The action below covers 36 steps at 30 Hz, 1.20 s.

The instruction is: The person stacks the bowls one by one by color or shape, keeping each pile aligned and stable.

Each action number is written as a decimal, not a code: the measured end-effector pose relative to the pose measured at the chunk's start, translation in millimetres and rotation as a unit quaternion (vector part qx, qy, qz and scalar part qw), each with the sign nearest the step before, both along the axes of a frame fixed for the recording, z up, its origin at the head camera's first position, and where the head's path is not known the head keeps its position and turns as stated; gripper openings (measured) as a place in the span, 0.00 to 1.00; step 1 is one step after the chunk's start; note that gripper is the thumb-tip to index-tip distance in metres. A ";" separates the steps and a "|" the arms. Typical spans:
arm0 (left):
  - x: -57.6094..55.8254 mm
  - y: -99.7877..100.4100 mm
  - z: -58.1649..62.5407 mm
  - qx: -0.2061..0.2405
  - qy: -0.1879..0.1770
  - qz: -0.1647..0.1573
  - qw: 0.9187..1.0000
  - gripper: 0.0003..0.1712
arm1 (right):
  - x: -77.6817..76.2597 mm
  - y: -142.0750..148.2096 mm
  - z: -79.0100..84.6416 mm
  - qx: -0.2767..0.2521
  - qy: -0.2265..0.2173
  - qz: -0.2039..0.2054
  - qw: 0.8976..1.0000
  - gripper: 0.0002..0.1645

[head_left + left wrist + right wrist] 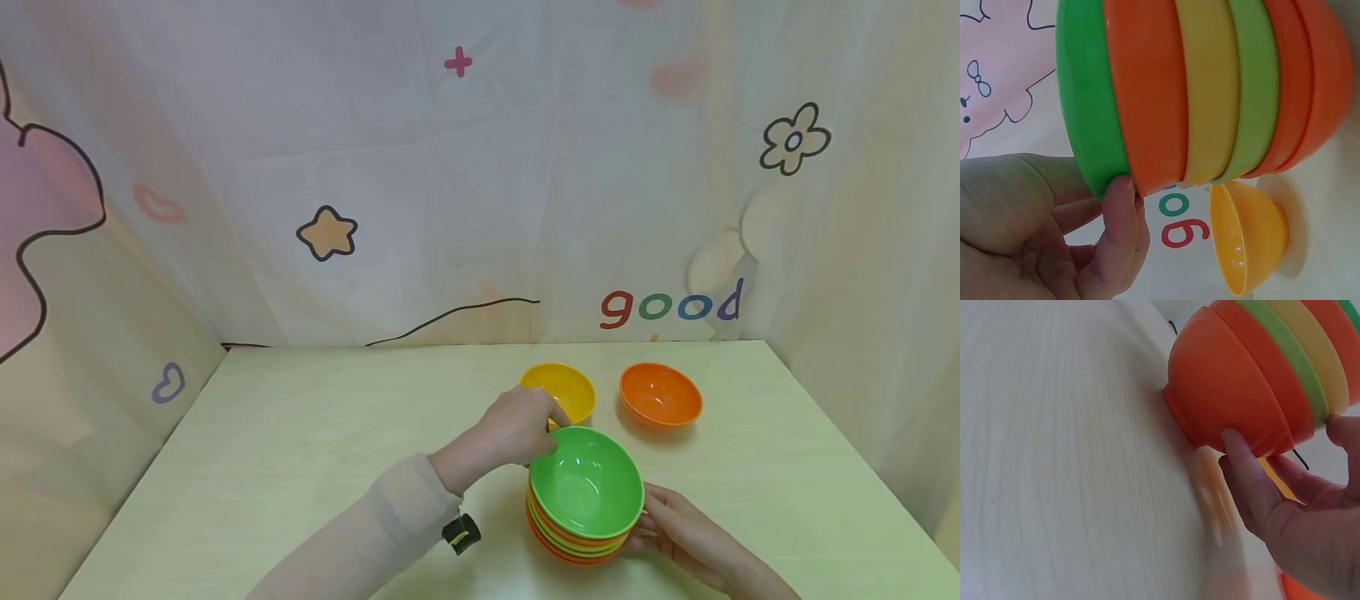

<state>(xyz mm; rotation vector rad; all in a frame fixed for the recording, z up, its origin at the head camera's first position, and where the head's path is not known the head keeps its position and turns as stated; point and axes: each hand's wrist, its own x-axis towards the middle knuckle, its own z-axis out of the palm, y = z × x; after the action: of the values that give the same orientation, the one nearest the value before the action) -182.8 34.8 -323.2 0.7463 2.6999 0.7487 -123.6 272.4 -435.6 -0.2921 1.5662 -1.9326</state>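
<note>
A stack of several nested bowls stands near the front of the table, with orange, yellow and light green ones under a green bowl. My left hand pinches the green bowl at its far left rim; a fingertip lies where green meets orange in the left wrist view. On the stack's right side rests my right hand. Its extended fingers touch the lowest orange bowl, and its thumb is at the rim of a yellow bowl higher up.
Behind the stack sits a single yellow bowl, partly covered by my left hand. An orange bowl stands to its right. A printed curtain encloses the back and sides of the pale table.
</note>
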 end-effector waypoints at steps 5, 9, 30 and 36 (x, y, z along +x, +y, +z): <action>0.2 -0.2 0.0 0.000 -0.002 0.002 1.000 0.18 | -0.2 0.2 -0.2 -0.004 0.001 0.003 1.000 0.30; 0.4 -0.4 -0.9 -0.002 0.007 0.002 1.000 0.18 | -0.4 0.3 -0.2 -0.005 0.002 0.005 1.000 0.30; 1.7 -0.5 -1.5 0.004 0.004 0.001 1.000 0.18 | -0.4 1.0 1.2 -0.011 -0.005 0.009 1.000 0.29; 1.2 -1.7 -1.9 0.007 0.000 0.001 1.000 0.18 | -0.5 0.2 1.3 0.001 -0.003 0.002 1.000 0.31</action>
<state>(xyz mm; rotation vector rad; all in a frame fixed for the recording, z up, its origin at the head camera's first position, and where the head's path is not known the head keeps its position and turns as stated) -181.6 33.2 -325.1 0.7471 2.6993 0.7696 -124.1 272.6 -434.3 -0.2862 1.5631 -1.9268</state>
